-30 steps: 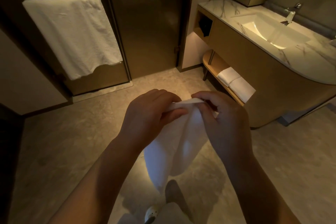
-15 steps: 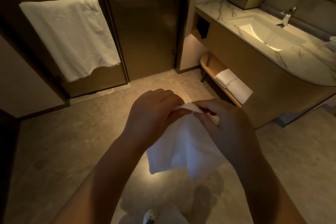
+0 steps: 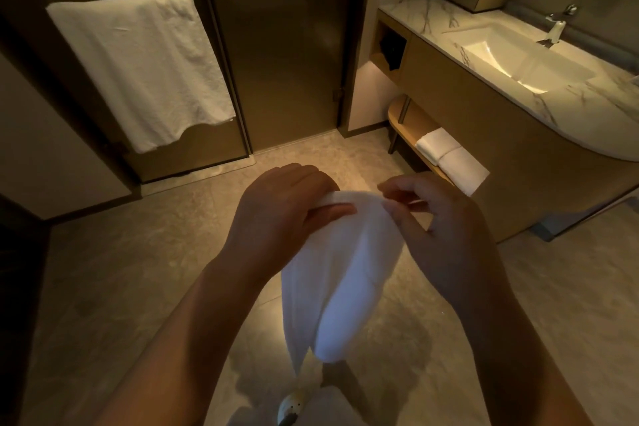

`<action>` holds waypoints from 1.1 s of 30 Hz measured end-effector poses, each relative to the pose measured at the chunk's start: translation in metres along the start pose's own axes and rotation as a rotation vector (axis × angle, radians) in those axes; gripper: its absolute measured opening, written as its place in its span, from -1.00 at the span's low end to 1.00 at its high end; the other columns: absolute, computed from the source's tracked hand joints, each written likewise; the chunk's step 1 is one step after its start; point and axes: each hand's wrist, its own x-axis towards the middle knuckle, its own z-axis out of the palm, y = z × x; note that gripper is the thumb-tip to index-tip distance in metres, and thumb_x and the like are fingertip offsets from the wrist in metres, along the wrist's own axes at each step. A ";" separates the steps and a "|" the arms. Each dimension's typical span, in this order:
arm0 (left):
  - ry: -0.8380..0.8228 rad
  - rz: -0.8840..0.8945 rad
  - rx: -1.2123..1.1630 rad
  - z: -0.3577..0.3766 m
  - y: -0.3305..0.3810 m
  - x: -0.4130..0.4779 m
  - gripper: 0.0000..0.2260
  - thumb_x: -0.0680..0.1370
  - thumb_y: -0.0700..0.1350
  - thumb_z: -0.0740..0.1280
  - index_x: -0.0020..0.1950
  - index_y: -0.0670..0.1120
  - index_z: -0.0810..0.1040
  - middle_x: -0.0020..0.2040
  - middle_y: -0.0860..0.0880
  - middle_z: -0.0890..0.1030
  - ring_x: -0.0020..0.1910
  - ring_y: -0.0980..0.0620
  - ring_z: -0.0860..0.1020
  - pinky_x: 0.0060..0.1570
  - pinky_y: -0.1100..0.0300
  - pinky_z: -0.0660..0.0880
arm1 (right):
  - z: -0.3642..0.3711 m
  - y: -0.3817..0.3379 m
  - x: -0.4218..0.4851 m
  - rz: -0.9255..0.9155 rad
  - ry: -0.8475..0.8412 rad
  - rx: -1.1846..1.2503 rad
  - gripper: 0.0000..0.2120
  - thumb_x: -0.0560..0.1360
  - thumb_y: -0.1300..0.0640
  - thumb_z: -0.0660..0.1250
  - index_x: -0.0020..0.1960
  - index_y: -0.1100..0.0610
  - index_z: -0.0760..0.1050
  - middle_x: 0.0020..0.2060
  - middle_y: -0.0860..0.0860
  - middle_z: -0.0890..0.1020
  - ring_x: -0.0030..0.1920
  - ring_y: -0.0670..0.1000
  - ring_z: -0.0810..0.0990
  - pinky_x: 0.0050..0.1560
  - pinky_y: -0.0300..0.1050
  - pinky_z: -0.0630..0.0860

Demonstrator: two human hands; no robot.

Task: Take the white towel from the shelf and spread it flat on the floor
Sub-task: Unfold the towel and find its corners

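Note:
A small white towel (image 3: pixel 340 273) hangs in front of me above the tiled floor (image 3: pixel 114 273), still bunched and partly folded. My left hand (image 3: pixel 276 214) grips its top edge at the left. My right hand (image 3: pixel 435 228) pinches the top edge at the right with thumb and fingers. The towel's lower end dangles free at about knee height. The low wooden shelf (image 3: pixel 408 121) under the vanity lies to the right and holds two more folded white towels (image 3: pixel 453 159).
A large white towel (image 3: pixel 138 69) hangs on a rail at the left beside a dark glass door (image 3: pixel 283 59). The marble vanity with sink (image 3: pixel 518 55) fills the right. My slippered foot (image 3: pixel 290 406) shows at the bottom.
The towel has dropped into a longer hanging shape. My two hands have drawn slightly apart along its top edge.

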 end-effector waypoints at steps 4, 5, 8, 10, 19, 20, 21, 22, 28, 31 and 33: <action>-0.032 0.052 0.058 0.004 0.005 0.002 -0.74 0.50 0.09 0.28 -0.14 -0.09 0.58 -0.27 0.00 0.59 -0.28 0.05 0.49 -0.25 0.23 0.27 | 0.007 -0.010 0.001 -0.132 -0.089 -0.017 -0.73 0.56 0.07 0.20 0.24 0.01 0.50 0.04 -0.14 0.58 0.03 -0.21 0.51 0.04 -0.35 0.41; -0.028 0.043 0.048 0.004 0.005 0.001 -0.74 0.50 0.08 0.28 -0.14 -0.10 0.58 -0.27 0.00 0.59 -0.28 0.05 0.50 -0.25 0.24 0.27 | 0.009 -0.010 0.001 -0.136 -0.104 0.004 -0.74 0.57 0.09 0.20 0.22 0.02 0.52 0.02 -0.15 0.59 0.02 -0.22 0.52 0.03 -0.40 0.41; -0.019 0.034 0.017 0.002 0.003 0.000 -0.74 0.51 0.07 0.28 -0.13 -0.11 0.59 -0.27 -0.02 0.59 -0.28 0.03 0.50 -0.28 0.21 0.31 | 0.012 -0.009 0.000 -0.128 -0.123 0.036 -0.77 0.56 0.11 0.24 0.19 0.01 0.53 -0.01 -0.20 0.57 0.01 -0.25 0.51 0.02 -0.43 0.40; -0.029 0.056 0.030 0.001 0.002 0.000 -0.73 0.51 0.08 0.27 -0.13 -0.12 0.59 -0.27 -0.03 0.59 -0.29 0.01 0.51 -0.31 0.16 0.37 | 0.014 -0.007 -0.001 -0.127 -0.110 0.001 -0.80 0.54 0.13 0.28 0.15 0.01 0.54 -0.05 -0.18 0.57 -0.03 -0.24 0.48 -0.01 -0.42 0.41; 0.018 -0.150 -0.196 0.001 -0.001 -0.004 -0.78 0.46 0.10 0.34 -0.02 0.00 0.57 -0.18 0.23 0.51 -0.20 0.24 0.43 -0.21 0.47 0.35 | 0.010 -0.003 0.004 -0.097 0.161 -0.026 -0.88 0.52 0.21 0.28 0.01 0.09 0.56 -0.13 -0.07 0.58 -0.10 -0.09 0.52 -0.08 -0.11 0.51; 0.035 -0.212 -0.267 0.000 -0.001 -0.006 -0.82 0.46 0.07 0.37 0.00 0.03 0.57 -0.18 0.25 0.53 -0.18 0.22 0.49 -0.20 0.48 0.37 | 0.008 -0.003 0.006 -0.088 0.188 -0.022 -0.88 0.52 0.21 0.28 0.01 0.09 0.56 -0.13 -0.09 0.57 -0.10 -0.10 0.52 -0.08 -0.12 0.51; 0.051 -0.265 -0.325 -0.001 -0.001 -0.007 -0.84 0.45 0.03 0.38 0.00 0.06 0.57 -0.17 0.25 0.55 -0.16 0.22 0.52 -0.20 0.48 0.40 | 0.006 -0.003 0.006 -0.078 0.203 -0.020 -0.88 0.52 0.21 0.27 0.01 0.09 0.56 -0.13 -0.10 0.56 -0.10 -0.11 0.51 -0.07 -0.13 0.51; 0.061 -0.303 -0.366 -0.001 -0.001 -0.008 -0.86 0.45 0.00 0.38 -0.01 0.08 0.56 -0.17 0.24 0.57 -0.14 0.23 0.54 -0.18 0.47 0.42 | 0.005 -0.003 0.007 -0.071 0.201 -0.023 -0.87 0.53 0.20 0.26 0.01 0.09 0.56 -0.13 -0.09 0.57 -0.09 -0.11 0.51 -0.07 -0.13 0.51; 0.053 -0.340 -0.414 0.004 0.011 -0.004 -0.89 0.49 -0.10 0.36 -0.02 0.09 0.55 -0.15 0.20 0.58 -0.12 0.23 0.55 -0.14 0.39 0.49 | 0.005 -0.006 0.009 -0.103 0.031 -0.036 -0.86 0.53 0.12 0.27 0.06 0.04 0.55 -0.09 -0.10 0.58 -0.06 -0.12 0.51 -0.05 -0.18 0.48; 0.060 -0.325 -0.409 0.004 0.012 -0.004 -0.88 0.49 -0.13 0.38 -0.03 0.07 0.55 -0.16 0.19 0.58 -0.12 0.22 0.56 -0.18 0.41 0.49 | 0.009 -0.005 0.006 -0.114 0.042 -0.086 -0.87 0.53 0.08 0.28 0.05 0.01 0.56 -0.09 -0.14 0.52 -0.06 -0.14 0.45 -0.09 -0.28 0.39; 0.061 -0.319 -0.408 0.004 0.015 -0.004 -0.89 0.49 -0.12 0.38 -0.03 0.07 0.56 -0.16 0.19 0.58 -0.13 0.21 0.56 -0.20 0.40 0.50 | 0.013 -0.005 0.004 -0.077 0.127 -0.115 -0.87 0.51 0.08 0.30 0.03 0.02 0.57 -0.09 -0.10 0.49 -0.08 -0.11 0.44 -0.13 -0.30 0.36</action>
